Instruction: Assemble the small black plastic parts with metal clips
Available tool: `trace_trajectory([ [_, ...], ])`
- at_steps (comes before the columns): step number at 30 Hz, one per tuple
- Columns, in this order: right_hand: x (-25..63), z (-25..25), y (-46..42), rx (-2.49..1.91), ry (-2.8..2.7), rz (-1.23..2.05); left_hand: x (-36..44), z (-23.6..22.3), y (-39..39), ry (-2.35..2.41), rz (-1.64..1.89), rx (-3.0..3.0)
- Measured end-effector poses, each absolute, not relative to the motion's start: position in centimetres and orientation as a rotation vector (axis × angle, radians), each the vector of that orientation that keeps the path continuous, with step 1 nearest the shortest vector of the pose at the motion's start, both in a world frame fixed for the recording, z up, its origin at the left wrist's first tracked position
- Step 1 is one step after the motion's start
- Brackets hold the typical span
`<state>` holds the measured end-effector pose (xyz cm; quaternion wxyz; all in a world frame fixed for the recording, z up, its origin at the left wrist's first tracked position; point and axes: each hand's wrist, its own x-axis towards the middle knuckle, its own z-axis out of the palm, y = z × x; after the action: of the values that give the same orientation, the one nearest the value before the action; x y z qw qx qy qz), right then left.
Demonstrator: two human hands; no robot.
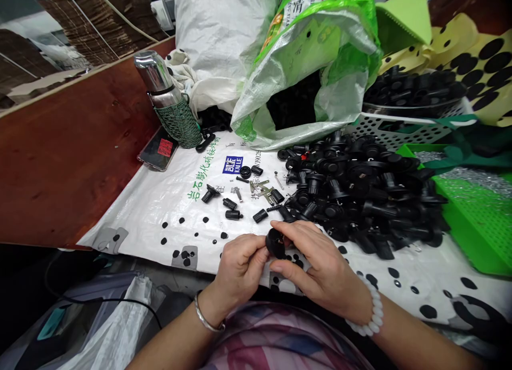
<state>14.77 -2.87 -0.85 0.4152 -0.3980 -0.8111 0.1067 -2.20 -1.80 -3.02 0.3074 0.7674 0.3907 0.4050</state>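
Observation:
My left hand (pixel 240 268) and my right hand (pixel 320 266) both grip a round black plastic part (pixel 275 243) between their fingers, just above a white woven sheet (pixel 160 223). Beyond my right hand lies a heap of several black plastic fittings (pixel 360 196). Loose black cylinders (pixel 234 214) and thin metal strips (pixel 262 191) lie on the sheet farther from my hands. Small black discs (pixel 182 242) are scattered near the sheet's front edge. My fingers hide much of the held part.
A steel flask in a green net (pixel 170 101) and a phone (pixel 158 149) lie on the reddish wooden tabletop (pixel 72 146). Behind stand a green-and-white woven bag (pixel 308 66) and a white perforated basket (pixel 412 127). A green perforated tray (pixel 476 215) sits at the right.

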Motion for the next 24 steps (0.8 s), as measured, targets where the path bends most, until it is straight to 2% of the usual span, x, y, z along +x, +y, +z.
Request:
trace_trajectory([
  [24,14.94,-1.07,-2.74,-0.993,-1.997,0.395,-2.25,-3.24,-1.69,0.964,1.066,2.046],
])
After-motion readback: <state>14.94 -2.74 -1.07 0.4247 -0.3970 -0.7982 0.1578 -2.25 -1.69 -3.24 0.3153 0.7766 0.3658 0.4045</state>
